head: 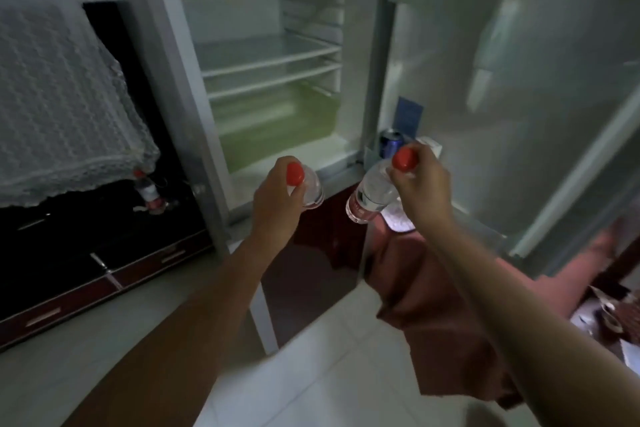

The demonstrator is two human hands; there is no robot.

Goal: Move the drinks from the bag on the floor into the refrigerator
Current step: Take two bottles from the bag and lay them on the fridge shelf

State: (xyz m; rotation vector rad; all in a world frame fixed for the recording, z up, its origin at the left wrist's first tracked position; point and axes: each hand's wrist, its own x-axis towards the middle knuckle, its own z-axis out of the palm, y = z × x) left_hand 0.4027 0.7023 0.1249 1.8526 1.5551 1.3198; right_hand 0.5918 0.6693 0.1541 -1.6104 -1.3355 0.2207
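Two red-capped water bottles are held before the open refrigerator [263, 55]: left hand [277, 198] fingers closed round the left bottle [311, 192], right hand [420, 177] gripping the right bottle [372, 194] near a blue can [391, 144] in the door

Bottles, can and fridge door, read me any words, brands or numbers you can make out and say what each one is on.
None can be read.
Right-hand bottle, red label: print blurred.
Left-hand bottle: no label shows.
Blue can in the door: lettering too small.
Blue sticker inside the fridge door: text blurred.
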